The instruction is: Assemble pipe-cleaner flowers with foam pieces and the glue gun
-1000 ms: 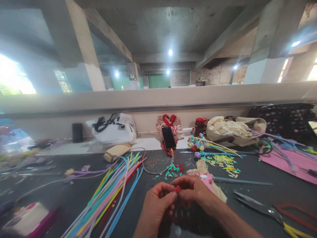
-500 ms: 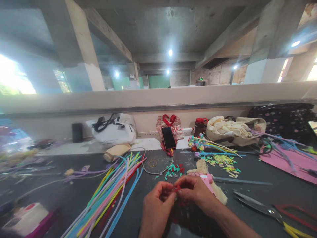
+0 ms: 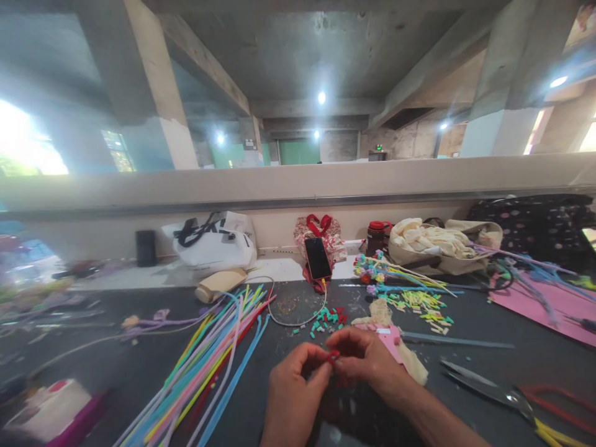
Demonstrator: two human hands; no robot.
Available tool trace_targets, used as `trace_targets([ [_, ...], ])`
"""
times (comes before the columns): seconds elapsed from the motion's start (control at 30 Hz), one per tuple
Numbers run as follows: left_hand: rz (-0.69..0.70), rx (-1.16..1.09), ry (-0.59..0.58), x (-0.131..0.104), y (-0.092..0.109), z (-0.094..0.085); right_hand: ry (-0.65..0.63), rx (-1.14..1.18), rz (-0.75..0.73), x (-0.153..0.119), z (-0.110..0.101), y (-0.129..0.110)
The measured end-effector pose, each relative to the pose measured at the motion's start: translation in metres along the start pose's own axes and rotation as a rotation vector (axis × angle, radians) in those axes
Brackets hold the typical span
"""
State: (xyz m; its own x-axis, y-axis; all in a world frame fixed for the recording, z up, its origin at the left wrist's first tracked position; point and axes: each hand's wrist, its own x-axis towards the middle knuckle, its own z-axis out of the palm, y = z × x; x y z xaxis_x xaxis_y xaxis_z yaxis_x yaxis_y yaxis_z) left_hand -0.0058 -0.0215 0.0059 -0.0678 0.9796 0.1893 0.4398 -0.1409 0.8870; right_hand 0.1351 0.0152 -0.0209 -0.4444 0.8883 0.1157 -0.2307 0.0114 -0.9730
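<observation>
The left hand [image 3: 293, 388] and right hand [image 3: 367, 360] meet fingertip to fingertip, both pinching a small red piece [image 3: 332, 356] above the dark desk [image 3: 465, 360]. Coloured strips [image 3: 209, 366] lie left of the left hand; scissors [image 3: 507, 397] lie right of the right hand.

left hand [image 3: 293, 397]: bare, no rings | right hand [image 3: 367, 363]: bare | forearms: unsleeved
</observation>
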Motion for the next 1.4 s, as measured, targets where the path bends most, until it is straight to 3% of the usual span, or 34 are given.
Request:
trace_targets([
  [0.17,0.005,0.013,0.003,-0.0010,0.0012,0.0007,-0.027,0.012,0.018,0.0001,-0.0004,0.0013],
  [0.57,-0.081,-0.061,0.003,-0.0004,0.0049,0.0003,0.082,-0.081,0.017,-0.0005,-0.0014,-0.0024],
  [0.8,-0.122,-0.079,-0.008,-0.0007,0.0056,0.0020,0.067,-0.057,0.047,-0.0009,-0.0031,-0.0019],
  [1.03,-0.071,-0.014,0.012,-0.0015,0.0053,0.0011,0.063,-0.069,0.015,-0.0007,-0.0016,-0.0025],
  [1.4,-0.155,-0.121,-0.024,-0.0046,0.0060,0.0047,0.039,-0.031,0.029,0.0001,-0.0022,0.0009],
])
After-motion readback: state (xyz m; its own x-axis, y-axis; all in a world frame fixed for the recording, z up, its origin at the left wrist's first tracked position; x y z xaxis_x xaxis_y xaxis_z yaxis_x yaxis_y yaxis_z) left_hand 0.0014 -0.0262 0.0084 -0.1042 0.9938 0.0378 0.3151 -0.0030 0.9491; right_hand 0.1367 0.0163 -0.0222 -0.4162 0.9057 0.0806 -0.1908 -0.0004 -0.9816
